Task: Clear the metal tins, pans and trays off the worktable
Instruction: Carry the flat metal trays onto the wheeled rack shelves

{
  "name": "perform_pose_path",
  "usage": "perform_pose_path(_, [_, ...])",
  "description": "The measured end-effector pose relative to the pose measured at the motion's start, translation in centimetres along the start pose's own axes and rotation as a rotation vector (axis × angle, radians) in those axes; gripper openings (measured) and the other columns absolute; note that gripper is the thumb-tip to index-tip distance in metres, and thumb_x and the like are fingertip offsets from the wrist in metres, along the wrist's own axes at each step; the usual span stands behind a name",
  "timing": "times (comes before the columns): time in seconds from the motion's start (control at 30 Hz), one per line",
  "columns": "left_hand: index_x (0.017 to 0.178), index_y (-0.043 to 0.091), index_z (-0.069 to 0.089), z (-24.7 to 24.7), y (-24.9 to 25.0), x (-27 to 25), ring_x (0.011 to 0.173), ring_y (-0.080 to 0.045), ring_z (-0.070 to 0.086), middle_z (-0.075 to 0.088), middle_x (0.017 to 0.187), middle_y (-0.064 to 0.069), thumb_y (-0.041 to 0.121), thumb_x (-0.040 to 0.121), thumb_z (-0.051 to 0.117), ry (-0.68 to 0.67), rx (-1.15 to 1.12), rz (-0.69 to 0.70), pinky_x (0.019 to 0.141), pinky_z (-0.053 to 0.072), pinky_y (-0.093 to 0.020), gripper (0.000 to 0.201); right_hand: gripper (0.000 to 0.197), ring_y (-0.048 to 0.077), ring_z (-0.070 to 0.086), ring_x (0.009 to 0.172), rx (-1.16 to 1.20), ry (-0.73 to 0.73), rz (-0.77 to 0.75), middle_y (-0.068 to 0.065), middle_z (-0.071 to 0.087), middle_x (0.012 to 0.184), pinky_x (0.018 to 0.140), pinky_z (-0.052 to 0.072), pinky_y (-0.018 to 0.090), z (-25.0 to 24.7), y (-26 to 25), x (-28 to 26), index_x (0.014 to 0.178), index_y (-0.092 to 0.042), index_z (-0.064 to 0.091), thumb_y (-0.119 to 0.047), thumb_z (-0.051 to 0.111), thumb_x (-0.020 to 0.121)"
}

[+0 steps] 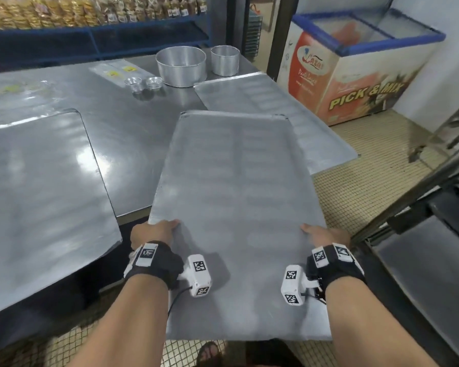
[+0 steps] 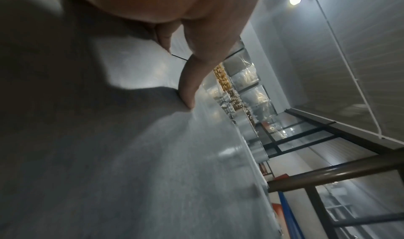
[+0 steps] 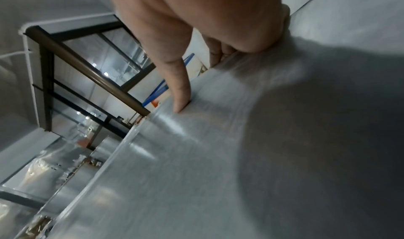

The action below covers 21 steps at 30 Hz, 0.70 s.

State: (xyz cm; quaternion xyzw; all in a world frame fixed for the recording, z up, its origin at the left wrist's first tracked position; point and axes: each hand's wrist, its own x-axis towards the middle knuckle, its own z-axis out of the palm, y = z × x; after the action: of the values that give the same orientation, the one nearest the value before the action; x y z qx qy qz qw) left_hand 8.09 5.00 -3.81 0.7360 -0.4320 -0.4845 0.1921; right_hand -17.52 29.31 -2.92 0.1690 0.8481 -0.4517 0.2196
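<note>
A large flat metal baking tray point(image 1: 236, 202) is held out over the table's front right corner, reaching back toward me. My left hand point(image 1: 157, 230) grips its left edge and my right hand point(image 1: 319, 233) grips its right edge, thumbs on top. In the left wrist view the thumb point(image 2: 190, 87) presses on the tray point(image 2: 131, 173); in the right wrist view the thumb point(image 3: 179, 90) presses on the tray point(image 3: 196, 173) and the fingers curl under its rim. Another tray point(image 1: 276, 102) lies behind it, a third tray point(image 1: 37, 197) at the left. Two round tins, a wide one point(image 1: 180, 65) and a narrow one point(image 1: 225, 60), stand at the back.
The steel worktable point(image 1: 122, 123) carries two small foil cups point(image 1: 143, 83) and flat plastic packets point(image 1: 114, 71). A chest freezer point(image 1: 355, 72) stands at the right on the tiled floor. A dark metal rack point(image 1: 421, 221) with shelves is close at my right. Blue shelving with packaged goods is behind.
</note>
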Motion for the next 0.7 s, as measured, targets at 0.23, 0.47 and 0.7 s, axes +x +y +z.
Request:
perform_pose_path(0.23, [0.083, 0.016, 0.066, 1.0, 0.4, -2.5, 0.094, -0.04, 0.067, 0.071, 0.096, -0.014, 0.038, 0.056, 0.092, -0.072, 0.048, 0.109, 0.094, 0.054, -0.048, 0.044, 0.051, 0.028, 0.067, 0.084, 0.132, 0.124, -0.002, 0.015, 0.071, 0.098, 0.076, 0.052, 0.033, -5.1, 3.0, -2.1, 0.099, 0.005, 0.07, -0.027, 0.091, 0.065])
perform_pose_path(0.47, [0.095, 0.007, 0.073, 2.7, -0.2, -6.7, 0.087, -0.033, 0.068, 0.073, 0.094, -0.012, 0.031, 0.058, 0.093, -0.168, 0.036, 0.22, 0.087, 0.057, -0.042, 0.049, 0.038, 0.029, 0.064, 0.087, 0.195, 0.238, -0.06, 0.014, 0.062, 0.09, 0.071, 0.044, 0.031, -11.2, 6.6, -4.4, 0.094, -0.003, 0.066, -0.022, 0.088, 0.07])
perform_pose_path(0.7, [0.1, 0.002, 0.073, 1.1, -3.4, -11.6, 0.086, -0.035, 0.068, 0.073, 0.094, -0.014, 0.028, 0.058, 0.095, -0.224, 0.018, 0.289, 0.085, 0.057, -0.042, 0.054, 0.039, 0.025, 0.059, 0.073, 0.262, 0.298, -0.017, 0.014, 0.065, 0.088, 0.06, 0.043, 0.027, -16.5, 12.1, -8.7, 0.063, -0.01, 0.052, -0.021, 0.089, 0.068])
